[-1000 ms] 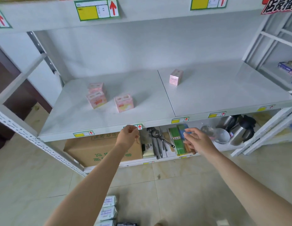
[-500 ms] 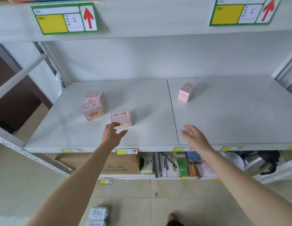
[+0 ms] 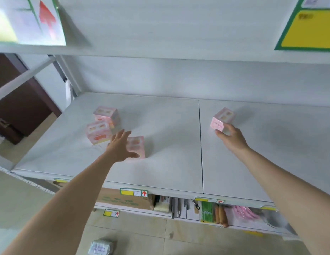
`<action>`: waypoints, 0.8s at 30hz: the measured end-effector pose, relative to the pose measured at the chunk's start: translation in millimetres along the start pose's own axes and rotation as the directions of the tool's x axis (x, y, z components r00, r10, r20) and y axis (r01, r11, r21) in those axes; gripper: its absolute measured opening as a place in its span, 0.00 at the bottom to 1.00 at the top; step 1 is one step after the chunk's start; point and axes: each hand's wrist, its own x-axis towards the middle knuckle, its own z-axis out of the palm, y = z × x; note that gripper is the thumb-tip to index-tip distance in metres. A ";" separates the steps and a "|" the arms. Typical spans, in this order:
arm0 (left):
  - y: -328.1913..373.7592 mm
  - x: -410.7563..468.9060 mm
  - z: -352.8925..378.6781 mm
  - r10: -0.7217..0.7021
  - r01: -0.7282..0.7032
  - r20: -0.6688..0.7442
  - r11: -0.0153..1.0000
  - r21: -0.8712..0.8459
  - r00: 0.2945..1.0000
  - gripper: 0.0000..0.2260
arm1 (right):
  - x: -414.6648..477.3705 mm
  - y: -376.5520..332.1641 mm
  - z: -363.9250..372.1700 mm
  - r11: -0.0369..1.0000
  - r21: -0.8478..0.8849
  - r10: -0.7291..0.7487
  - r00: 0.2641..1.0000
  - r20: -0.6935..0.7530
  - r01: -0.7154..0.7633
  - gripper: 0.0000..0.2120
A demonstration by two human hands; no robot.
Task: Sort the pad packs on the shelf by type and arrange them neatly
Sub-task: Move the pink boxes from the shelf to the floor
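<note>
Both your hands moved up from the shelf edge onto packs. Your left hand, fingers spread and loose, rests against the near pack at 9 o'clock on the shelf. Your right hand grips the lone pack at 1 o'clock. A second pack and a third pack sit at 10 o'clock.

count on the shelf: three pink ones bunched at nine o'clock, rear pack, middle pack, front pack, plus one lone pack at two o'clock, four total. one white pack on the floor at six.
</note>
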 end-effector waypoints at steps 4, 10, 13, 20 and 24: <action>-4.0 15.5 10.6 0.027 -0.027 0.011 0.999 0.039 1.000 0.38 | 43.6 7.7 1.4 0.968 -0.230 -0.101 0.994 0.030 0.105 0.18; -10.3 24.1 39.2 0.065 -0.072 -0.080 0.993 -0.089 0.995 0.36 | 80.5 10.9 1.4 0.892 -0.452 0.023 1.000 0.013 -0.014 0.30; -5.5 26.2 48.8 0.064 -0.080 -0.107 0.986 -0.149 0.992 0.37 | 93.7 8.7 1.3 0.864 -0.503 0.052 0.998 0.032 -0.028 0.32; -5.6 21.9 44.4 0.053 -0.055 -0.018 0.992 -0.111 0.998 0.39 | 104.6 18.2 1.3 0.797 -0.599 -0.005 0.994 0.110 0.070 0.30; -4.8 19.6 41.5 0.064 -0.061 0.024 0.994 -0.091 0.998 0.41 | 113.0 23.5 -2.6 0.877 -0.467 -0.054 0.988 0.141 0.115 0.28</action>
